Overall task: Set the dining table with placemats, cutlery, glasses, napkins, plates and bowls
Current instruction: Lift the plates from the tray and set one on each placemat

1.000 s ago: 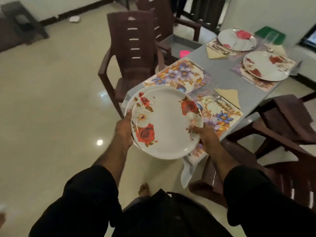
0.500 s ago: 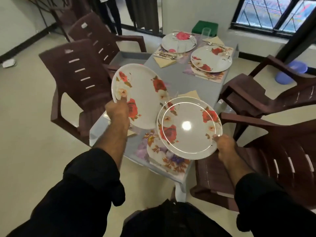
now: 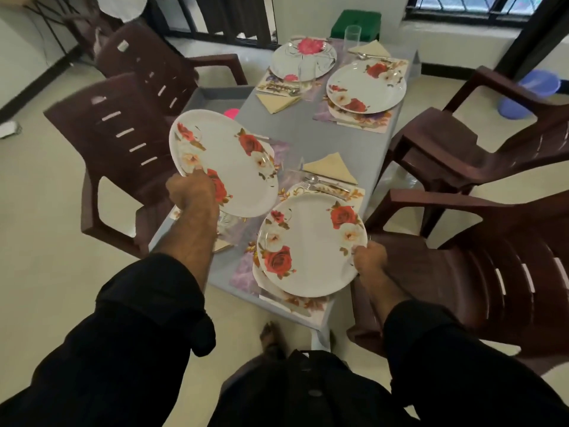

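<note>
Above the near placemats, each hand's grip (image 3: 191,192) (image 3: 369,257) pinches a white plate (image 3: 224,161) (image 3: 311,245) (red roses at the rim).

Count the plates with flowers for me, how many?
4: one in the left hand, one in the right hand, two at the far end. More may lie stacked beneath.

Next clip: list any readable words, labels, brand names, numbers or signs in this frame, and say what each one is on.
None can be read.
Plate in the left hand: rose pattern only, no lettering.
Plate in the right hand: rose pattern only, no lettering.
Far placemat: dark marks along its edge that might be print, too blurred to read.
Brown chair: a pale patch on the backrest, perhaps a sticker, nothing legible.
</note>
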